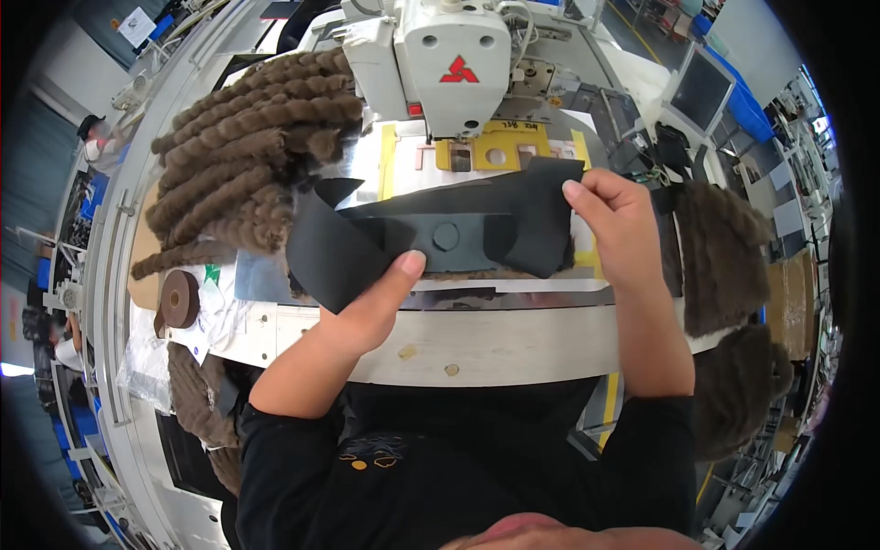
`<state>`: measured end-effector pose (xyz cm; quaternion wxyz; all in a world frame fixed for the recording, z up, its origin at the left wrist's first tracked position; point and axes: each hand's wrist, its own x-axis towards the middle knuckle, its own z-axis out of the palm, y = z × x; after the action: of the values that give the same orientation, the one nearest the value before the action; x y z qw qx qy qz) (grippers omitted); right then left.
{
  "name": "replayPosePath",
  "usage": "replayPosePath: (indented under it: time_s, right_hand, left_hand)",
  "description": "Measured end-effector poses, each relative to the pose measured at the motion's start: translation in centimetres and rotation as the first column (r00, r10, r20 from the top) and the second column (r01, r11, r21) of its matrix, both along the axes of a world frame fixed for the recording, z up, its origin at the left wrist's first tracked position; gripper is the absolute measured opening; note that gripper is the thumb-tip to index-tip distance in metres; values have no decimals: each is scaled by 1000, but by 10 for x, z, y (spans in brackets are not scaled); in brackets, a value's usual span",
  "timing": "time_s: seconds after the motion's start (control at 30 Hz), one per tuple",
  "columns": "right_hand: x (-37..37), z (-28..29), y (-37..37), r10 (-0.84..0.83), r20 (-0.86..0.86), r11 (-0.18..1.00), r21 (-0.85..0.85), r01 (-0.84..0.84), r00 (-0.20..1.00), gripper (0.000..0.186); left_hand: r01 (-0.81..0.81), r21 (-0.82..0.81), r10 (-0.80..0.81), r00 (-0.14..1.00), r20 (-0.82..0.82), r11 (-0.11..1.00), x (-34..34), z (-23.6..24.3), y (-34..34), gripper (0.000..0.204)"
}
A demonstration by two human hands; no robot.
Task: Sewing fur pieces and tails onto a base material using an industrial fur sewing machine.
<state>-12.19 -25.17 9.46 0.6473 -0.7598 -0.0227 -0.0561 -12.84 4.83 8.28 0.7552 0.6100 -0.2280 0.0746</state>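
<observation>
A dark grey-black flexible sheet (339,252) with curled, folded ends is stretched between my two hands. A round outline shows on its flatter middle, and a thin line of brown fur (500,273) peeks out along its lower edge. My left hand (371,307) grips the lower left of the sheet, thumb on top and fingers hidden below. My right hand (619,215) pinches its upper right corner between thumb and fingers. Just beyond the sheet, a yellow template plate (497,154) with cut-outs lies beneath the white sewing machine head (451,64).
A heap of brown ribbed fur pieces (257,147) lies to the left, with a brown tape roll (180,299) and clear plastic (147,367) nearer me. More fur (724,257) hangs at the right. The pale table edge (513,335) runs before my body. A monitor (700,87) stands far right.
</observation>
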Motion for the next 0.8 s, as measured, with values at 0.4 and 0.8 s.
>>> replayPosePath:
  time_s: [0.4,0.8]
  right_hand:
    - [-43,58,11,657,564,694,-193,-694,500,5]
    - [-29,13,37,426,755,583,-651,487,499,28]
  left_hand:
    - [-88,-12,88,996,-21,996,4,-11,5,18]
    - [-127,-257,89,984,-154,958,-6,-3,-8,25]
